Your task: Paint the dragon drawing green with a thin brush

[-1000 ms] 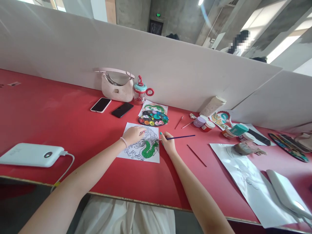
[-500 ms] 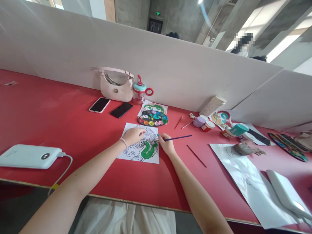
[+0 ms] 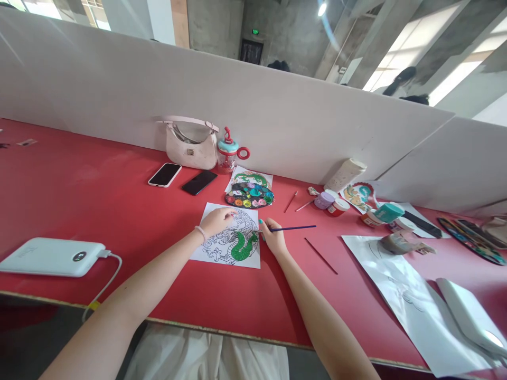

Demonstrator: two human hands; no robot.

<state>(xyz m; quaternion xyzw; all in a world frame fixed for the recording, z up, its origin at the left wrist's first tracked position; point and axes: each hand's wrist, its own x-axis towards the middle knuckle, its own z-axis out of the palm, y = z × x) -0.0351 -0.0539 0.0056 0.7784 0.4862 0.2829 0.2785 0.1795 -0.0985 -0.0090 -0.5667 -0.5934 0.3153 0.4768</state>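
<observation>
A white sheet with a dragon outline, partly painted green, lies on the red table. My left hand rests on the sheet's upper left with its fingers curled down against the paper. My right hand sits at the sheet's right edge, pinching a thin blue paintbrush; the brush tip touches the drawing and the handle points right. A round paint palette with several colours lies just beyond the sheet.
A pink handbag, a small teal-and-red bottle and two phones stand by the grey partition. A white power bank with cable lies front left. Paint jars, loose brushes, papers and another palette fill the right.
Both hands stay on the sheet; the brush tip has shifted slightly over the drawing. The view has tilted a little.
</observation>
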